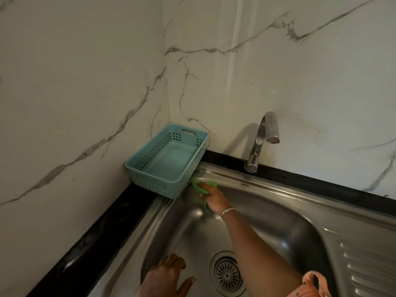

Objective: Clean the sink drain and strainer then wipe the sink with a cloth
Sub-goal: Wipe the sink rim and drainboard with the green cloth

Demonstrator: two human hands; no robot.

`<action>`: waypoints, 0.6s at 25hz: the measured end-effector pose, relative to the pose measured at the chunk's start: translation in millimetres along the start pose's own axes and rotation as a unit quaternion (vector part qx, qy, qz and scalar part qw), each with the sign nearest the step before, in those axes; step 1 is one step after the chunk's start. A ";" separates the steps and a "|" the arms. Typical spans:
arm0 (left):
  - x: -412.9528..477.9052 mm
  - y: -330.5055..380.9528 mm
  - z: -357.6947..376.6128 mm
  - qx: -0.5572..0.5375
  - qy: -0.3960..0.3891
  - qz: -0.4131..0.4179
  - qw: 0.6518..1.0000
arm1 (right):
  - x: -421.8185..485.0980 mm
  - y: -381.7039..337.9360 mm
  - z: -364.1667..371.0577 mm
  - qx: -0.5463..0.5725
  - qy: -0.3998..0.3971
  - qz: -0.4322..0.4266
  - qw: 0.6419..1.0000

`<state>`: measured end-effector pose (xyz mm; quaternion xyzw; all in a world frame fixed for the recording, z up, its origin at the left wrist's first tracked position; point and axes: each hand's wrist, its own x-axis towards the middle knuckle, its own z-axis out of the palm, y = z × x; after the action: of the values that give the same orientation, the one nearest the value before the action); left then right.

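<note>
Hands: right hand (214, 200), at centre frame, gripped a green cloth (198, 185) and pressed it against the upper-left corner of the sink (267, 211). Left hand (165, 277), at the bottom edge, lay flat on the sink's left rim with fingers spread, holding nothing.

Wall (85, 82): pale marble with grey veins, filling the upper frame and forming a corner above centre.

Sink: stainless steel, filling the lower right, with a ribbed drainboard (364, 264) at the far right.

Counter (102, 228): black, running as a band along the wall from lower left to right.

Basket (154, 183): teal perforated plastic, left of centre in the wall corner, with one corner overhanging the sink rim just beside the cloth.

Tap (260, 138): chrome, curved, right of centre behind the sink.

Strainer (227, 275): round and slotted, seated in the drain at bottom centre, partly hidden behind the right forearm.

Sleeve (312, 284): peach fabric, at lower right.

Bracelet (228, 212): thin, silver, on the right wrist.
</note>
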<state>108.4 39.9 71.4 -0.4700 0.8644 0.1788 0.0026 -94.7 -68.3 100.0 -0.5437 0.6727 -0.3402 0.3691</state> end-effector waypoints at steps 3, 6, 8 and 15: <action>-1.7 3.0 -5.4 -0.001 -0.017 -0.003 1.000 | -30.9 -8.2 -6.5 0.150 -0.021 0.061 0.987; -6.3 15.9 -18.0 -0.060 0.042 0.002 0.997 | -66.3 -10.2 -14.9 0.274 -0.032 0.113 0.955; -3.8 28.2 -36.7 -0.164 0.165 0.014 0.973 | -84.2 -13.4 -23.1 0.332 -0.046 0.120 0.935; 34.4 29.1 -120.3 -0.362 0.173 0.050 0.915 | -115.6 -49.1 -43.7 0.341 -0.065 0.034 0.937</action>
<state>85.2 -11.1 187.0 -0.4181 0.7503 0.3951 -0.3257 -93.3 39.0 178.5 -0.3829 0.5084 -0.5003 0.5870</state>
